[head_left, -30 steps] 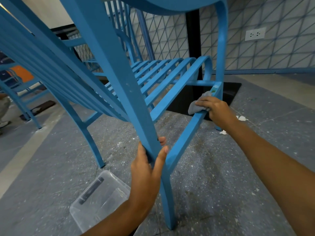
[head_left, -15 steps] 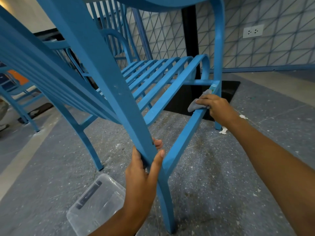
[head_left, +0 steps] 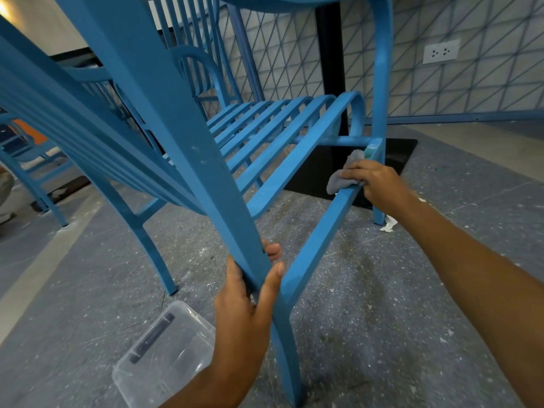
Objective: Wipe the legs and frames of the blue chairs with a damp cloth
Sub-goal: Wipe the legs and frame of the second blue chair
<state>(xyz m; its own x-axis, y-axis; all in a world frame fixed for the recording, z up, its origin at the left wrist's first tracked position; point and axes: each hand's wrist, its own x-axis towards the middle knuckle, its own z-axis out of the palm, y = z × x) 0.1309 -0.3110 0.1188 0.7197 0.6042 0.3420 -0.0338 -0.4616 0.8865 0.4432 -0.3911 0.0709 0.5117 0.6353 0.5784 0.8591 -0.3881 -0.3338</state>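
Note:
A blue slatted chair (head_left: 182, 136) fills the view, seen from low down beside its near leg. My left hand (head_left: 244, 307) grips that near leg low down, thumb on one side and fingers wrapped behind. A side rail (head_left: 318, 240) runs from this leg up to the far leg (head_left: 381, 83). My right hand (head_left: 374, 184) holds a grey cloth (head_left: 338, 181) pressed on the rail's upper end, close to the far leg.
A clear plastic tub (head_left: 164, 351) sits on the speckled grey floor by my left forearm. A black table post on a black base plate (head_left: 394, 160) stands behind the chair. More blue chairs (head_left: 32, 169) are at the left. White paper scraps (head_left: 388, 225) lie by the far leg.
The view has shifted slightly. My right hand with the cloth stays at the upper end of the rail with small movement. My left hand keeps its grip on the near leg.

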